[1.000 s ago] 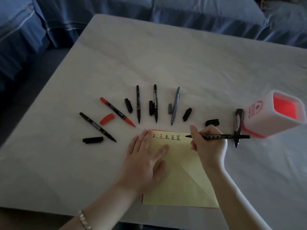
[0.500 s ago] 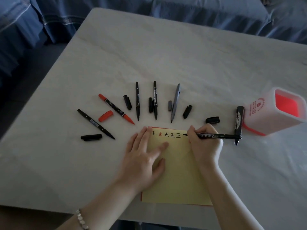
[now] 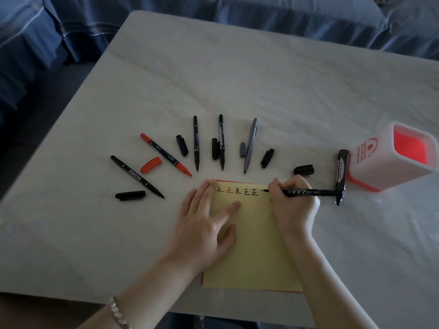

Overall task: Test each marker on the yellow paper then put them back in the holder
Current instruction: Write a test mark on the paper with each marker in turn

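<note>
The yellow paper [image 3: 251, 248] lies at the table's near edge with several written characters along its top. My left hand [image 3: 204, 222] presses flat on its left part. My right hand [image 3: 293, 205] grips a black marker [image 3: 308, 192] whose tip touches the paper right of the last character, beside a short fresh stroke. Several uncapped markers fan out above the paper: a black one [image 3: 136, 176], a red one [image 3: 166, 155], two more black ones [image 3: 196, 143] [image 3: 221, 141] and a grey one [image 3: 250, 146]. The white holder [image 3: 370, 167] with a red inside stands at the right.
Loose caps lie among the markers: a black cap [image 3: 130, 195], a red cap [image 3: 150, 165] and another black cap [image 3: 304, 170]. A thick black marker [image 3: 341, 176] lies beside the holder. Blue-covered seating [image 3: 71, 27] surrounds the white table [image 3: 237, 79].
My right hand has brought the marker tip down onto the paper and a short stroke now shows there. My left hand stays flat on the paper.
</note>
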Available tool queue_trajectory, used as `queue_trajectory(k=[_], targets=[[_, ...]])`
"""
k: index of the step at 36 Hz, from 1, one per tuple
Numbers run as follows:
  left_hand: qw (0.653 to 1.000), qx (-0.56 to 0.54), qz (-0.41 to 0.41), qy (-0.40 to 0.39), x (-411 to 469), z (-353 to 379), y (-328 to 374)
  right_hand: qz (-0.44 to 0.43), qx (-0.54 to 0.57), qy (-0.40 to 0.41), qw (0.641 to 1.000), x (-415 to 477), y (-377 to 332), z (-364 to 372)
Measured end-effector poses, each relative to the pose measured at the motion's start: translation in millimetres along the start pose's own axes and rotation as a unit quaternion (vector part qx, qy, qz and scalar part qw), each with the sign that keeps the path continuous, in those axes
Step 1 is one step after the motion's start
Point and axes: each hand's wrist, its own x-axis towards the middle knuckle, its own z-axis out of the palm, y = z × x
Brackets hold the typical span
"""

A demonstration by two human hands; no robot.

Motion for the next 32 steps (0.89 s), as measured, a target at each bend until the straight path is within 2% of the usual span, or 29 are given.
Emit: queue_trajectory(k=[32], targets=[[1.000, -0.008, -0.002, 0.003, 1.1, 0.7, -0.2, -0.004, 0.005, -0.014, 1.000, -0.9, -1.4, 0.0]])
